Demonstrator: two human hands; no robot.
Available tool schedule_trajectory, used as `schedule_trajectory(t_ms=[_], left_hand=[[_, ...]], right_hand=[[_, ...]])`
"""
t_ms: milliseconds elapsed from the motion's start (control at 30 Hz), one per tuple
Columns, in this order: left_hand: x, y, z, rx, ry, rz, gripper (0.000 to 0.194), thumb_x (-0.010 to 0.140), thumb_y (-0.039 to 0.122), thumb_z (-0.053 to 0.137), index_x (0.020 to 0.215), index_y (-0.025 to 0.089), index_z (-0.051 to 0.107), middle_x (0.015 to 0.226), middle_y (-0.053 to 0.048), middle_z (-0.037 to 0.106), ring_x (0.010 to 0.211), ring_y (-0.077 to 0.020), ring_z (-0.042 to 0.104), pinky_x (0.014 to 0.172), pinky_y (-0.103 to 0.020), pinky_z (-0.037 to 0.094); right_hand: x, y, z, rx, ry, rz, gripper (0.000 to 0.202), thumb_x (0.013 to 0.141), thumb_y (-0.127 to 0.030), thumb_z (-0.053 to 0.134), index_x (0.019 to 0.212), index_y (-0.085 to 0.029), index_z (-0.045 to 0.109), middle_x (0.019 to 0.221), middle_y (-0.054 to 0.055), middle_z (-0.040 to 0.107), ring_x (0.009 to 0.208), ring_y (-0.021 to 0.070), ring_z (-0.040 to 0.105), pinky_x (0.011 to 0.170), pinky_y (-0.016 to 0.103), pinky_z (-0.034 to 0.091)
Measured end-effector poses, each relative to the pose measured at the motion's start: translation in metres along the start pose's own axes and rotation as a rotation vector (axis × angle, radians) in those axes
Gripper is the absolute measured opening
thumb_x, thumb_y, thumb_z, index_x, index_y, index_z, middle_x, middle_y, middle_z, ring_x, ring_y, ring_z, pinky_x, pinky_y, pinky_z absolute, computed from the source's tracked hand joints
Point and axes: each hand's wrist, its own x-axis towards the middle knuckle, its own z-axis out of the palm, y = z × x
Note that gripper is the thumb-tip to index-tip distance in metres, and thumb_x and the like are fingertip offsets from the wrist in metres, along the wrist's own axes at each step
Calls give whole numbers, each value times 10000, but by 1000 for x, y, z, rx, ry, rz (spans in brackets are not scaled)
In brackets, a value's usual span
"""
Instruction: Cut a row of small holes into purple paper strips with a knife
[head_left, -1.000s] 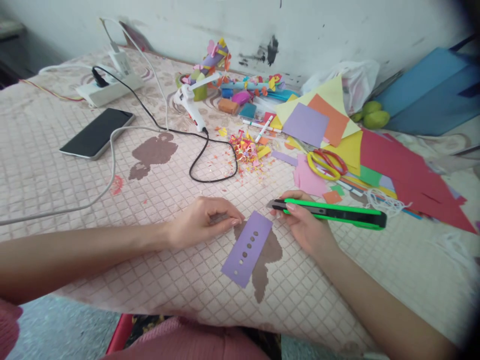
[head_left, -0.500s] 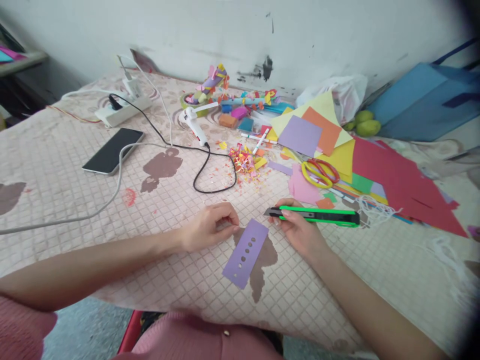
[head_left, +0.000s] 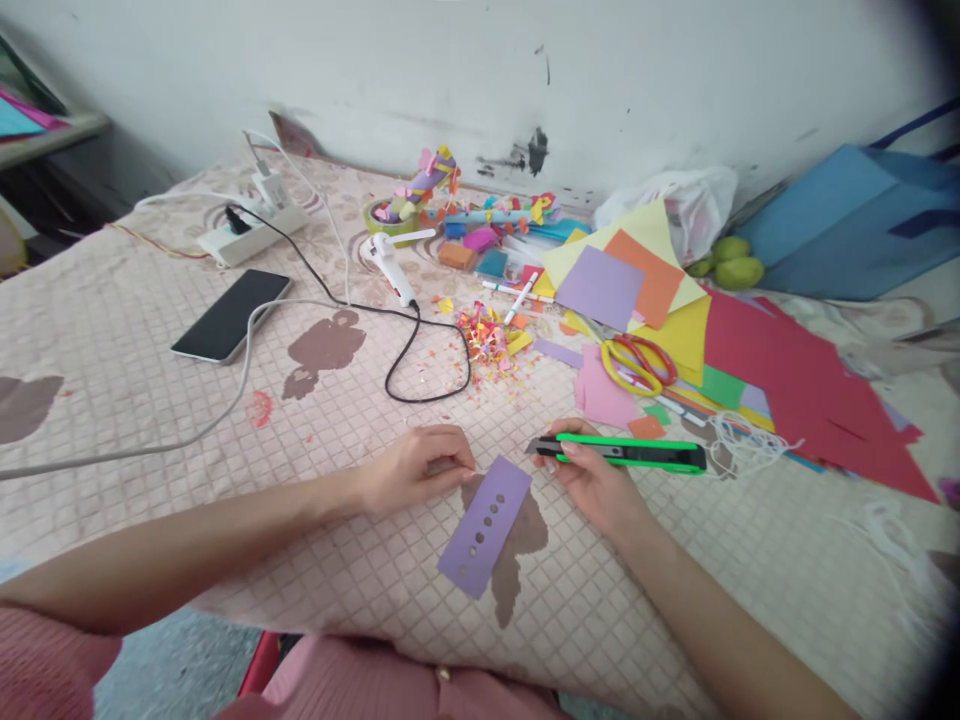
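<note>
A strip of purple paper point(head_left: 504, 522) with a row of round holes lies aslant on the tablecloth between my hands. Just off its upper left edge is my left hand point(head_left: 416, 468), closed, thumb and fingertips pinched together; whatever they may hold is too small to make out. On the other side, my right hand point(head_left: 600, 485) grips a green and black utility knife point(head_left: 637, 452). The knife lies nearly level, its blade out and pointing left, above and to the right of the strip's upper end.
Beyond my hands are a pile of paper scraps point(head_left: 487, 335), scissors point(head_left: 637, 365), coloured paper sheets point(head_left: 600, 285) and white string point(head_left: 750, 445). A glue gun point(head_left: 391, 270) trails a black cord. To the left lie a phone point(head_left: 231, 315), a power strip point(head_left: 251, 235) and a grey cable point(head_left: 244, 375).
The view has tilted slightly, so everything sits a little lower in the picture. My hands, the knife and the purple strip keep nearly the same places relative to each other.
</note>
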Motion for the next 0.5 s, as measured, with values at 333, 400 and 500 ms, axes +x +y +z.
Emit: schedule_trajectory(t_ms=[333, 400, 500], left_hand=[[-44, 36, -7, 158, -139, 192, 135, 984, 160, 523, 1006, 181, 654, 890, -60, 651, 844, -171, 583, 827, -341, 500], [-50, 37, -3, 185, -188, 232, 153, 982, 141, 510, 1023, 178, 652, 884, -64, 665, 840, -177, 587, 861, -365, 498], [-52, 36, 3, 215, -235, 277, 198, 983, 135, 491, 1103, 171, 644, 901, -76, 676, 872, -188, 605, 918, -389, 491]], right_hand=[[-2, -2, -1, -6, -1, 26, 128, 769, -302, 764, 876, -254, 713, 771, -8, 708, 696, 152, 654, 658, 289, 525], [-1, -1, -1, -5, 1, 29, 119, 771, -295, 760, 875, -256, 718, 777, -5, 711, 698, 152, 652, 652, 288, 520], [-1, 0, -2, -9, 4, 34, 111, 770, -290, 764, 869, -259, 724, 793, -6, 716, 698, 146, 654, 655, 285, 521]])
